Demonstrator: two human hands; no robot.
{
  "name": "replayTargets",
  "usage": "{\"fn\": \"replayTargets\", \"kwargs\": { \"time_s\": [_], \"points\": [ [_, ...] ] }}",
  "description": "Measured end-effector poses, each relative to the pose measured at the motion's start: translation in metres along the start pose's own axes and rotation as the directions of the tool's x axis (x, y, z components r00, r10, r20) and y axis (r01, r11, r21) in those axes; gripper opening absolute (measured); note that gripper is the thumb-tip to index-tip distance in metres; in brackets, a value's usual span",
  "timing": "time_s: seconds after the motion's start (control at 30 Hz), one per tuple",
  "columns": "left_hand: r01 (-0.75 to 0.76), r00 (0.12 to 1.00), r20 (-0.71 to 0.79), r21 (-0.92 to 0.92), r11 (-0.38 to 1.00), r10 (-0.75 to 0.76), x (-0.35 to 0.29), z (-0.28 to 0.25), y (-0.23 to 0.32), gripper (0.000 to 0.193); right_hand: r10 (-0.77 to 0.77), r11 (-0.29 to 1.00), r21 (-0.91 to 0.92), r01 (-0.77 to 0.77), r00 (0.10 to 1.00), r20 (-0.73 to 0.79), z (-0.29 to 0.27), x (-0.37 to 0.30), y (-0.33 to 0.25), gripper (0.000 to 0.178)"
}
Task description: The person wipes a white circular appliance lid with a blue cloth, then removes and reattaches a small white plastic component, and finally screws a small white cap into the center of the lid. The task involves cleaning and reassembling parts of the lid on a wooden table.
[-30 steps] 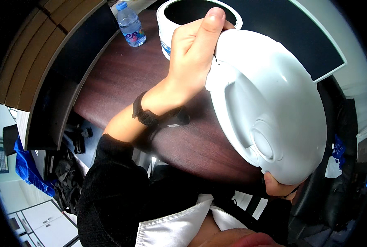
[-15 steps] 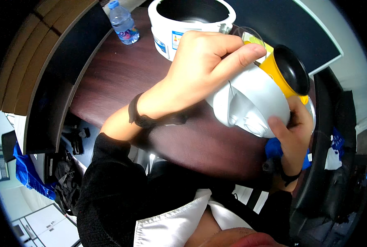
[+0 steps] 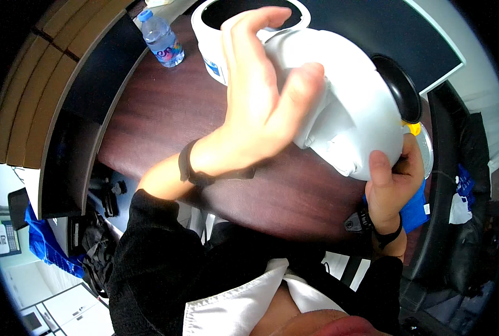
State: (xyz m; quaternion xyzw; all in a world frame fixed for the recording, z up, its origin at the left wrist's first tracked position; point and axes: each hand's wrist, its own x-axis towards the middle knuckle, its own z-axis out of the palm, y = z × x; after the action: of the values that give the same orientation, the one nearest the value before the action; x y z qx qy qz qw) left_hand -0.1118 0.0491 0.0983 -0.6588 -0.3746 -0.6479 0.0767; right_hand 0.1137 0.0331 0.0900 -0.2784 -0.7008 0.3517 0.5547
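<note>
My right hand (image 3: 394, 178) grips the lower right rim of a white rounded plastic lid (image 3: 355, 84), thumb on the near side. The lid is tilted, and part of its hollow, moulded underside faces me. At the lid's left side, my left hand (image 3: 260, 98) is open, thumb apart from the fingers; whether it touches the lid is unclear. Behind the left hand stands a white round cooker body (image 3: 207, 42) with a dark inside, partly covered by the hand and lid. A black round bowl-like thing with yellow (image 3: 398, 87) shows beyond the lid, mostly hidden.
A water bottle (image 3: 162, 40) with a blue cap stands at the far left of the dark wood table (image 3: 165, 112). Dark partition panels (image 3: 412, 33) border the table. Near my right wrist lie a blue item (image 3: 415, 210) and a small black object (image 3: 357, 222).
The lid has risen closer and turned, covering more of the yellow and black thing. My left hand has opened, its fingers lifting upward. My right hand keeps its grip.
</note>
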Motion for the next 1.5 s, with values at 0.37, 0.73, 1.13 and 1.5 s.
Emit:
{"fn": "replayTargets", "kwargs": {
  "time_s": [0.37,0.73,1.13,1.5],
  "points": [
    [0.478,0.851,0.389,-0.296,0.827,-0.353,-0.01,0.013,0.029,0.032,-0.005,1.0,0.018,0.007,0.996,-0.088,-0.002,0.001,0.001,0.029],
    [0.829,0.554,0.683,-0.505,0.239,-0.477,-0.01,0.011,0.024,0.062,0.171,0.96,0.253,-0.122,0.968,-0.181,0.009,0.011,0.006,0.019],
    [0.882,0.454,0.716,-0.447,0.15,-0.531,-0.01,0.018,0.03,0.065,0.211,0.957,0.246,-0.156,0.953,-0.216,-0.002,0.02,0.001,0.017],
    [0.837,0.545,0.599,-0.427,0.342,-0.587,-0.004,0.021,0.037,0.068,0.085,0.992,0.1,-0.076,0.993,-0.084,-0.005,0.017,-0.001,0.02]
  ]
}}
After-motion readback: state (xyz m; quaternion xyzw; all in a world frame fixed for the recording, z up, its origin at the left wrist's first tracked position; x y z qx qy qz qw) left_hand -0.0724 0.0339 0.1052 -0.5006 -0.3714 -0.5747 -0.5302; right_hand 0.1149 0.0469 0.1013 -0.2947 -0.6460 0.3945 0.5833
